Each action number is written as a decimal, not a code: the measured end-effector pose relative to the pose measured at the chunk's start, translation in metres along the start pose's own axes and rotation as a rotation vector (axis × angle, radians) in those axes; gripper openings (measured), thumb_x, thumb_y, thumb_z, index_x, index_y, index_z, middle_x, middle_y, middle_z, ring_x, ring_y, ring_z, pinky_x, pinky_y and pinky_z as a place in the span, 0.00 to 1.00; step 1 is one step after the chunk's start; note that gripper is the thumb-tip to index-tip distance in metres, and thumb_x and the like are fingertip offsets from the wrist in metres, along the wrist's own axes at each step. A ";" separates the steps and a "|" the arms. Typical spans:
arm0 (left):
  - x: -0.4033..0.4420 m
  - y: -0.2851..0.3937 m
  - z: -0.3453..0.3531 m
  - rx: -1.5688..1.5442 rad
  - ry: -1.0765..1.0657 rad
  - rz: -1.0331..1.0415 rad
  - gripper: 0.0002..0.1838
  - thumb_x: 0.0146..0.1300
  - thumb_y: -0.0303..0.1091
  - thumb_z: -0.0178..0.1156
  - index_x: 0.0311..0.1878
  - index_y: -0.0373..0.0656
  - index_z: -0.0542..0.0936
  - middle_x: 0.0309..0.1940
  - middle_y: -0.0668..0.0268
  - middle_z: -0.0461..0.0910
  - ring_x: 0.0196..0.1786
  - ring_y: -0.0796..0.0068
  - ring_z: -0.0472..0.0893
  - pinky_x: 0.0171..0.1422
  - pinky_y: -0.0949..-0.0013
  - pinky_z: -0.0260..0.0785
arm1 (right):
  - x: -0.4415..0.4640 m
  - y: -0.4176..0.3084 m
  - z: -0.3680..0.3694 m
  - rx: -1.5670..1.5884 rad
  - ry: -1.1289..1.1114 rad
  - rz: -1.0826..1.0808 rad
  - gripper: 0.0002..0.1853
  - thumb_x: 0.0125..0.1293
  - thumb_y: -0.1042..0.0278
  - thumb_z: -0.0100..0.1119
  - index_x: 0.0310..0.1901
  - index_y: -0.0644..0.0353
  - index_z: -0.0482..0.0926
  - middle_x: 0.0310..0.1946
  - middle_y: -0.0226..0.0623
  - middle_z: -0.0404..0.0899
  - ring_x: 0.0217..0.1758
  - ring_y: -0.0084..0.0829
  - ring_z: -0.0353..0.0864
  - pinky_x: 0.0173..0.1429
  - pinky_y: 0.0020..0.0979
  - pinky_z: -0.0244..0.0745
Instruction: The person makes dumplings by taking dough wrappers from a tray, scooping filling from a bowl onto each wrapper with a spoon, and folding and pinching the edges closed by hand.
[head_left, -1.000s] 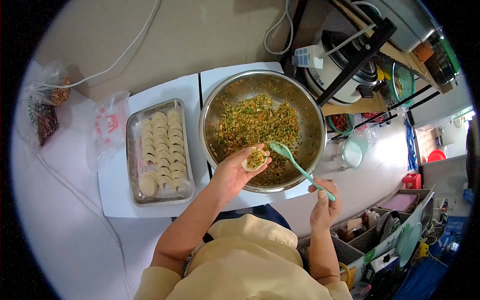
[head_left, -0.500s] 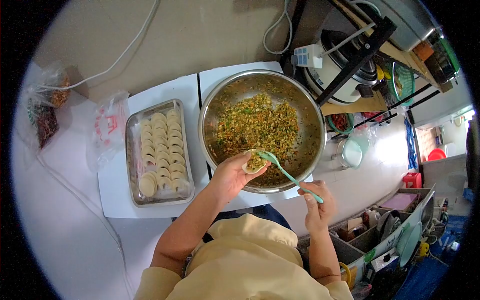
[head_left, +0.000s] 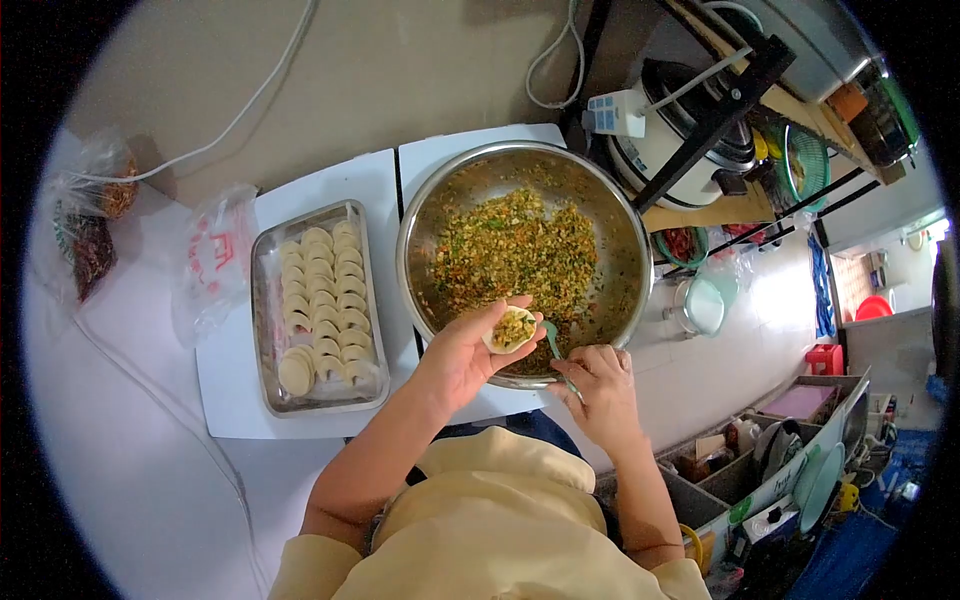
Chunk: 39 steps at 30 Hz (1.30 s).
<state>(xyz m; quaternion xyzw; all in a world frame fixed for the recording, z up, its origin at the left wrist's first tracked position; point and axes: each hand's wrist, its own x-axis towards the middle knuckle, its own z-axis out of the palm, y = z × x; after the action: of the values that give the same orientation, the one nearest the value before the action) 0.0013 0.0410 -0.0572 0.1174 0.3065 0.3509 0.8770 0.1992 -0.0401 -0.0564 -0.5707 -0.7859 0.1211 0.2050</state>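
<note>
My left hand [head_left: 462,350] is palm up at the near left rim of a large steel bowl [head_left: 414,190], holding a round dough wrapper [head_left: 495,343] topped with filling. Chopped filling [head_left: 515,250] lies spread over the bowl's bottom. The fingers of my right hand [head_left: 597,385] are closed round a green spoon [head_left: 551,338] at the near rim, its head over the bowl just right of the wrapper. To the left, a metal tray [head_left: 262,330] holds rows of folded dumplings [head_left: 322,283] and a small stack of flat wrappers [head_left: 295,371] at its near left corner.
Plastic bags [head_left: 215,262] lie left of the tray. A rice cooker [head_left: 665,160] and a power strip [head_left: 617,113] stand by the black rack at the back right. Green baskets [head_left: 803,165] are further right. A white cable [head_left: 235,120] hangs at the back left.
The spoon has moved off the wrapper and down toward the bowl's near rim, with my right hand shifting left. The filling on the wrapper looks flatter, and my left hand is more open beneath it.
</note>
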 end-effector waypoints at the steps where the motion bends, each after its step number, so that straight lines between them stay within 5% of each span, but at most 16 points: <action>1: -0.002 0.000 0.003 0.026 0.002 0.013 0.24 0.70 0.39 0.48 0.62 0.33 0.65 0.56 0.47 0.72 0.59 0.54 0.73 0.64 0.60 0.68 | 0.002 -0.003 -0.004 -0.001 0.001 0.000 0.14 0.55 0.62 0.63 0.41 0.58 0.81 0.39 0.36 0.75 0.43 0.38 0.72 0.48 0.39 0.65; 9: -0.015 -0.007 0.019 0.028 -0.019 -0.006 0.20 0.70 0.35 0.47 0.62 0.36 0.68 0.55 0.52 0.74 0.57 0.61 0.75 0.65 0.59 0.67 | 0.015 -0.022 -0.005 0.459 0.390 0.126 0.13 0.53 0.71 0.64 0.42 0.60 0.81 0.38 0.38 0.75 0.41 0.39 0.73 0.46 0.34 0.65; 15: -0.019 -0.013 0.020 0.017 -0.032 0.005 0.18 0.70 0.33 0.47 0.61 0.37 0.70 0.54 0.58 0.75 0.56 0.68 0.76 0.64 0.58 0.67 | 0.026 -0.030 -0.005 0.365 0.424 0.126 0.13 0.50 0.78 0.64 0.40 0.61 0.82 0.36 0.38 0.74 0.39 0.35 0.74 0.45 0.30 0.68; 22: -0.023 -0.017 0.019 0.008 -0.023 0.025 0.18 0.70 0.33 0.48 0.61 0.37 0.70 0.52 0.62 0.76 0.56 0.70 0.75 0.65 0.57 0.65 | 0.029 -0.032 -0.008 0.196 0.430 0.081 0.11 0.47 0.73 0.67 0.35 0.58 0.81 0.33 0.35 0.75 0.37 0.36 0.75 0.43 0.34 0.65; 39: -0.025 -0.016 0.019 -0.044 -0.081 -0.041 0.20 0.70 0.36 0.47 0.62 0.36 0.68 0.55 0.59 0.74 0.57 0.66 0.74 0.65 0.53 0.65 | 0.028 -0.022 -0.013 0.489 0.347 0.008 0.10 0.46 0.72 0.68 0.34 0.55 0.82 0.36 0.33 0.76 0.41 0.37 0.73 0.44 0.36 0.64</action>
<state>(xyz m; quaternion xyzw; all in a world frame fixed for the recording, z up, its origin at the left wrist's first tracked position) 0.0077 0.0126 -0.0377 0.1059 0.2656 0.3342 0.8981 0.1793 -0.0213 -0.0310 -0.5197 -0.6846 0.2082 0.4669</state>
